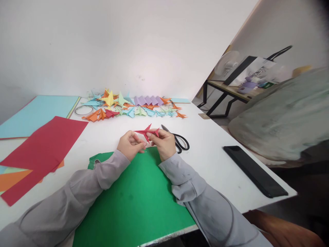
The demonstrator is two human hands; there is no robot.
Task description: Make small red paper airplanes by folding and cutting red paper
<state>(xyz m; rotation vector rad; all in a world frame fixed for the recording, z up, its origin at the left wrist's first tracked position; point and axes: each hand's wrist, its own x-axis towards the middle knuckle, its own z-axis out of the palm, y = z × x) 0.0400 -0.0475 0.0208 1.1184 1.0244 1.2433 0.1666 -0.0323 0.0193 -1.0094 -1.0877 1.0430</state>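
A small red folded paper figure (147, 131) with pointed tips is held between both hands above the white table (210, 151). My left hand (131, 145) is curled, its fingers pinching the figure's lower part from the left. My right hand (164, 143) pinches the figure's right side with thumb and fingers. Both hands hover over the far edge of a green paper sheet (138, 202). Black scissors (180, 140) lie just right of my right hand.
Several folded paper figures in many colours (128, 106) lie in a row by the wall, next to a tape ring (83, 110). Red (43, 151), orange and light-blue (36, 113) sheets lie at left. A black phone (254, 170) rests near the right edge.
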